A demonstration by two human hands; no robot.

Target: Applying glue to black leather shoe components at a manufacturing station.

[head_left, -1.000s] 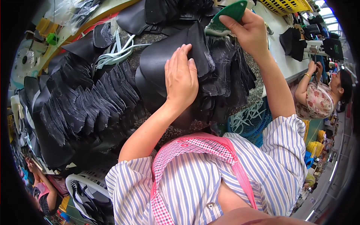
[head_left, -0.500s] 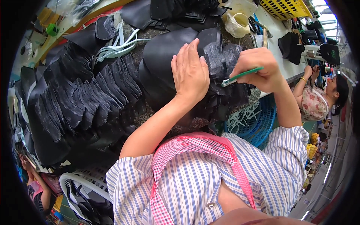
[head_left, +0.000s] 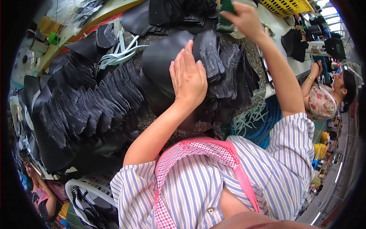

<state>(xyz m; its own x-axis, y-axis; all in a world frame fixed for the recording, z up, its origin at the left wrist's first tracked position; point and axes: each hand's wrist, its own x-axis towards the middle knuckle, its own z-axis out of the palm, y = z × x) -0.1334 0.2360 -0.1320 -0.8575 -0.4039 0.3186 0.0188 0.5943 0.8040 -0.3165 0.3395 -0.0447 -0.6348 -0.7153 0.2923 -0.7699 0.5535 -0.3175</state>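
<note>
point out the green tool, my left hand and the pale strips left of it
Green tool (head_left: 226,7): head view, on its blurred upper part
Left hand (head_left: 189,82): head view, on its back
Pale strips (head_left: 113,58): head view, mid-bundle

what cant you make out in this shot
- Green tool, head view: cut off by the top edge, partly hidden by the right hand.
- Black sheet, head view: partly covered by the left hand.
- Blue basket, head view: partly hidden by the sleeve.
- Yellow basket, head view: cut off by the top edge.
</note>
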